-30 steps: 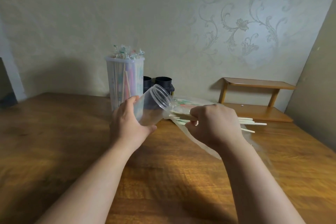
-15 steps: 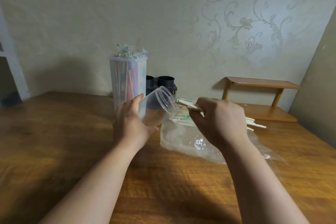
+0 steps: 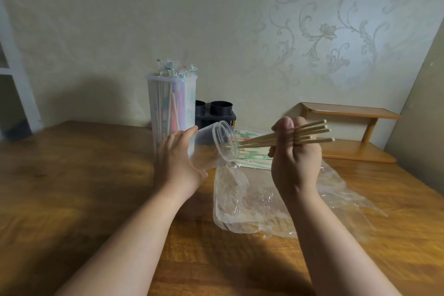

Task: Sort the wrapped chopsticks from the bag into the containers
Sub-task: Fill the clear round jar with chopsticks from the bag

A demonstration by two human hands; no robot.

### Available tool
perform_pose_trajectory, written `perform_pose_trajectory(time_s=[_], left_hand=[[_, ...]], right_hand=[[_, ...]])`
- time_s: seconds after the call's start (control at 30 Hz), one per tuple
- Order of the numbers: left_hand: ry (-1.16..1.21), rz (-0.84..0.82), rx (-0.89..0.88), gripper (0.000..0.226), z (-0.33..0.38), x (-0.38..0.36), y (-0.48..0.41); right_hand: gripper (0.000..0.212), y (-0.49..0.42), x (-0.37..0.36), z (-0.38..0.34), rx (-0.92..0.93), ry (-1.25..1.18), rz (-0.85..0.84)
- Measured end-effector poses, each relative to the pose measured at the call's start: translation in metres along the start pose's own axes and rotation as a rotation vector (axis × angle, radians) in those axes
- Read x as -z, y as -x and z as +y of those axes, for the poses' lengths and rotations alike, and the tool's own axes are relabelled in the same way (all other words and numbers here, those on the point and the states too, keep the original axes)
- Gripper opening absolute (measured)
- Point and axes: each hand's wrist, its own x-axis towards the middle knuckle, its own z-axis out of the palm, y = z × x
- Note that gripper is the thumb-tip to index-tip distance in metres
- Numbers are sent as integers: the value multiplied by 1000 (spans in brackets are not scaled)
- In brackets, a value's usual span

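Wooden table (image 3: pixel 72 187).
A tall container (image 3: pixel 171 108), black holder (image 3: pixel 216 113) and shelf (image 3: pixel 348 132) are set along the far edge; a bag (image 3: pixel 252 199) is spread nearer.

My right hand (image 3: pixel 294 166) has lifted the chopsticks (image 3: pixel 312 131) out of the bag (image 3: pixel 252 202) — tips now at the mouth of the jar (image 3: pixel 224 143).

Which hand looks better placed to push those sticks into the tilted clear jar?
Probably the right hand: it grips the chopsticks, whose tips reach the mouth of the clear jar. The left hand is busy holding that jar tilted.

Pale tan chopsticks (image 3: pixel 310 132), clear jar (image 3: pixel 222 143), clear bag (image 3: pixel 249 202), black holder (image 3: pixel 217 113), honey-brown table (image 3: pixel 72 175)
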Motion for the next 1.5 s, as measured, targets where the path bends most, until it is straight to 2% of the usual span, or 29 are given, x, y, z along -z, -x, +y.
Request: perform_pose_trajectory(time_s=[0.23, 0.5, 0.57, 0.67, 0.77, 0.87, 0.97, 1.1, 1.2, 1.27, 1.33, 1.43, 1.5], left_hand=[[13, 13, 3, 100, -2, 0, 2], [-3, 41, 17, 96, -3, 1, 1], [46, 30, 3, 99, -2, 2, 1], [84, 38, -81, 100, -1, 0, 2], [59, 44, -127, 100, -1, -3, 4], [48, 43, -135, 100, -1, -3, 5], [48, 46, -138, 100, -1, -2, 5], [50, 45, -149, 100, -1, -4, 5], [63, 44, -130, 100, -1, -4, 4], [65, 41, -127, 100, -1, -3, 4], [60, 38, -130, 100, -1, -3, 4], [44, 18, -116, 101, -1, -2, 5], [40, 14, -81, 102, -1, -1, 4]], right_hand=[[36, 5, -5, 5, -83, -84, 111], [32, 6, -8, 2, -191, -217, 136], [29, 4, -8, 2, -267, -255, 59], [10, 6, -14, 10, -424, -307, -124], [26, 7, -16, 14, -565, -402, -150], [17, 4, -16, 12, -676, -584, -127], [16, 3, -17, 16, -717, -502, -127], [11, 7, -18, 15, -745, -458, -252], [29, 5, -15, 17, -820, -564, -180], [19, 2, -13, 15, -809, -487, -136], [20, 0, -13, 17, -771, -376, -106], [23, 1, -12, 17, -702, -252, -188], [23, 0, -9, 16, -690, -222, -184]])
